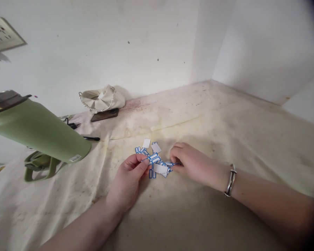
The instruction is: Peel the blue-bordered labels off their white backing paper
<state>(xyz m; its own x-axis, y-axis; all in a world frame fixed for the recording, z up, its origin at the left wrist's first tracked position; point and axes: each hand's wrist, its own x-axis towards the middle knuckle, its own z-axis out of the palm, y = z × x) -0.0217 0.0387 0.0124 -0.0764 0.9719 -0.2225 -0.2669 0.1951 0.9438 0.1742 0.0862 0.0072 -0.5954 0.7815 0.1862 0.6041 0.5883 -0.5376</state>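
A loose pile of small white labels with blue borders (161, 169) lies on the cloth, some of them showing a plain white back. My left hand (129, 176) pinches a blue-bordered label (154, 158) between thumb and forefinger, above the pile's left side. At the right edge of the pile, my right hand (187, 158) has its fingers closed on another blue-bordered label (172, 164). Its fingertips are partly hidden behind the hand. A silver bangle (230, 181) circles my right wrist.
A tall green tumbler (47, 129) stands at the left beside a green handled object (40, 169). Farther back, a cream bag with a pearl strap (115, 101) sits by the wall, with a phone (104, 115) before it. A black pen (92, 138) lies near the tumbler.
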